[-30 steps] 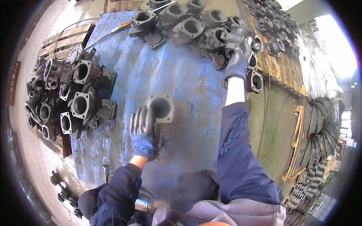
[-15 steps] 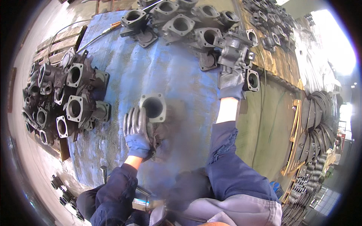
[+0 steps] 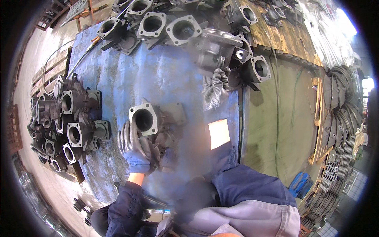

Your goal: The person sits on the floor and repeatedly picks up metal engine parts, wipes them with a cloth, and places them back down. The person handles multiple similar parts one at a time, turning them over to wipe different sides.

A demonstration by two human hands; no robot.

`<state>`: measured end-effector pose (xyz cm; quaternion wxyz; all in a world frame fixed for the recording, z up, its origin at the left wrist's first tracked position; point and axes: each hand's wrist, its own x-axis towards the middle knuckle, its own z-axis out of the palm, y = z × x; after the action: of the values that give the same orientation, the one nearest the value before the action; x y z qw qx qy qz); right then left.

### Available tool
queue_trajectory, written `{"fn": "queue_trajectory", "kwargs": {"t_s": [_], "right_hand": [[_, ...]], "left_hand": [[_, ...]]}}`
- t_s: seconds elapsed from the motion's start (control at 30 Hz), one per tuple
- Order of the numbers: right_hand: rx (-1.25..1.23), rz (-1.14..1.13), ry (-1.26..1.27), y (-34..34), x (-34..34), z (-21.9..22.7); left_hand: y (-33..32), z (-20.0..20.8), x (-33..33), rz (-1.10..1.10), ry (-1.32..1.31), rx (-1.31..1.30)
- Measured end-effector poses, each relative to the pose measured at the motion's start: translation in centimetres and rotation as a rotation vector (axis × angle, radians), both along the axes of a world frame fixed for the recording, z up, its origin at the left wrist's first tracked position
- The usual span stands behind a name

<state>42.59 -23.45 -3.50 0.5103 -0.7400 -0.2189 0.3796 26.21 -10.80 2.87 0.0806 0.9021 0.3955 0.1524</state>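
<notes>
My left hand (image 3: pixel 135 147), in a grey-and-blue work glove, grips the side of a dark grey metal casting (image 3: pixel 147 119) standing on the blue tabletop. This casting has a square flange with a large round bore and corner holes. Farther off to the right, my right hand (image 3: pixel 216 90), gloved too, has its fingers curled on the near end of another metal casting (image 3: pixel 215 49). That one has a round rim on top and sits beside others at the table's far right. A blurry dark smudge veils part of the middle of the view.
More castings (image 3: pixel 152 24) line the far edge of the blue table (image 3: pixel 158 71), and a pile of them (image 3: pixel 67 122) lies at the left. A long rod with an orange-brown handle (image 3: pixel 85 57) leans at the far left. Wooden boards (image 3: pixel 272 37) and a green surface (image 3: pixel 284 118) lie to the right.
My right hand has come left and nearer, and the casting at its fingers now appears farther left. My left hand stays on its casting. The whole view has shifted.
</notes>
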Motion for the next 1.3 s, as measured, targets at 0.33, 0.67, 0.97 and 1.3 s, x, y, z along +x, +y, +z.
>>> {"fn": "queue_trajectory", "kwargs": {"t_s": [0.33, 0.67, 0.97, 1.3], "right_hand": [[-0.074, 0.017, -0.033, 3.9, 5.1, -2.4], [-0.728, 0.025, -1.435, -1.3, 29.1, 5.8], [-1.070, -0.116, -1.076, 0.7, 21.1, 4.7], [-0.838, 0.110, -0.898, -2.2, 6.2, 9.8]], "left_hand": [[0.1, -0.6, 0.4, 0.022, -0.027, 0.074], [0.0, -0.7, -0.3, 0.031, -0.053, 0.006], [0.1, -2.4, -0.9, 0.032, -0.123, 0.099], [8.1, -2.3, -7.7, -0.063, 0.114, -1.095]]}}
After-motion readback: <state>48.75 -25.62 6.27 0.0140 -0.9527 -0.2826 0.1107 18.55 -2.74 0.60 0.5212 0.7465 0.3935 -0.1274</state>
